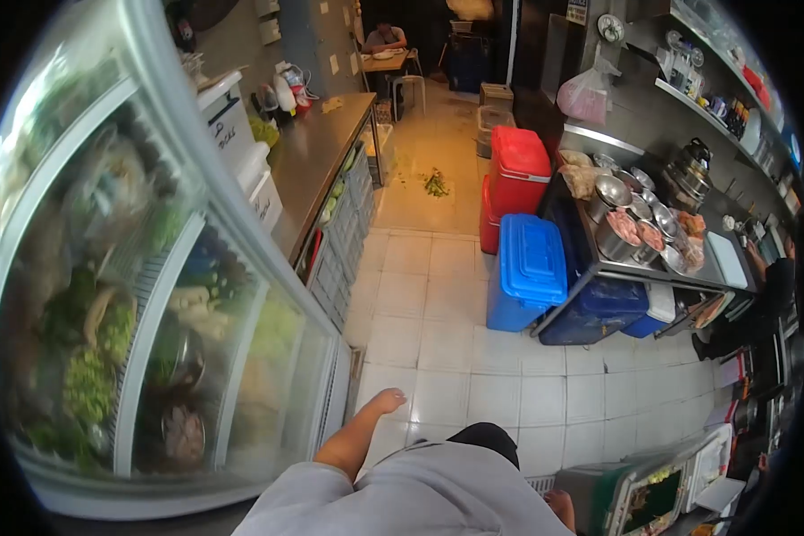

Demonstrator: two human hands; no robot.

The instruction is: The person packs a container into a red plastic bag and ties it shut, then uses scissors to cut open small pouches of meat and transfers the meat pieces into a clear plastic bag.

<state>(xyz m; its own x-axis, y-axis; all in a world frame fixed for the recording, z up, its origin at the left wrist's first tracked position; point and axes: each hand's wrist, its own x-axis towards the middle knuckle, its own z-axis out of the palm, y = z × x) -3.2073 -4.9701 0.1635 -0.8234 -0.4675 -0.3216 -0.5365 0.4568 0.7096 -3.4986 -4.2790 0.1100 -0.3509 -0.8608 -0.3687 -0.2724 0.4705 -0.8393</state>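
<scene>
My left hand (388,400) hangs out in front of me over the white tile floor (442,348), beside the glass-fronted fridge (317,384). It looks loosely open, and I make out nothing in it. My right hand (558,505) is low at my right side, near a green and grey bin (590,487). Its fingers are too small and partly hidden to read. Behind the fridge glass are leafy greens (89,384), a metal bowl (186,357) and bagged food.
A steel counter (317,147) runs along the left above grey crates (339,250). To the right stand a blue bin (529,268), a red cooler (520,156) and a steel table with pots of meat (623,228). Green scraps (436,183) lie on the floor ahead. A person (384,37) sits farther back.
</scene>
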